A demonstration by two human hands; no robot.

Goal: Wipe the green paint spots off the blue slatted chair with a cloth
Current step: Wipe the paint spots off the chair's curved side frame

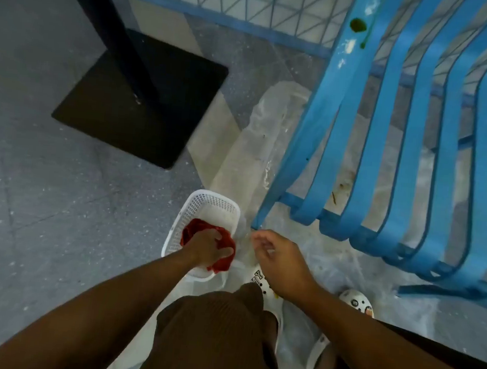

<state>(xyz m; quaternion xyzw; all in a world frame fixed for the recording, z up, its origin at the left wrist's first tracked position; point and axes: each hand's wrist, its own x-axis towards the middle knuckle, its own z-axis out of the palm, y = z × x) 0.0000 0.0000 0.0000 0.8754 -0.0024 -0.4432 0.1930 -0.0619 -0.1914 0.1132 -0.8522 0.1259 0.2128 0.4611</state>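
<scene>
- A red cloth is grasped by the left hand inside a white basket set on the floor.
- The right hand is held loose and empty, fingers relaxed, just beside the basket.
- Green paint spots are seen high on the outer slat of the blue chair, well apart from the cloth.
- A black table base is seen to the left.
</scene>
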